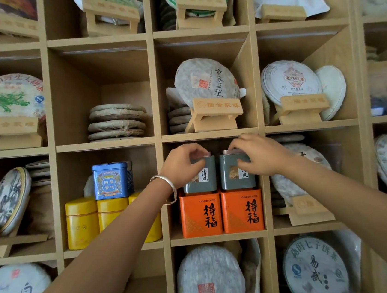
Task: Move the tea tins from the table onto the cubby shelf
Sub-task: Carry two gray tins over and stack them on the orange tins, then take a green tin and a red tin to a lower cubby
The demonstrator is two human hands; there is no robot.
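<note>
On the cubby shelf (218,238), third row down, centre compartment: two grey-green square metal tea tins with white paper labels, set side by side atop two orange square metal tins lettered in black; left grey-green tin (201,178) on the left orange tin (201,215), right grey-green tin (236,174) on the right orange tin (242,210); the grey pair nearly touching, a narrow gap between them.

Hazards, as judged: each upper tin rests on a lid no broader than itself, so a nudge sideways or a hasty release could slide one off its base and out of the compartment; the board above sits close to the lids, so lifting a hand carelessly may knock knuckles and jog the stack; a push too far back would leave the pair uneven.

Left hand (183,164): arm reaching up from lower left, silver metal bangle (168,185) at the wrist, fingers curled over the top front edge of the left grey tin; grip narrow, holding that tin at its lid.

Right hand (256,155): arm reaching from lower right, fingers curled over the top of the right grey tin, thumb on its front face; grip narrow, holding that tin.

Neighbouring compartment, left: blue square tin (112,181) above yellow round canisters (82,222); the desk is not in view.
</note>
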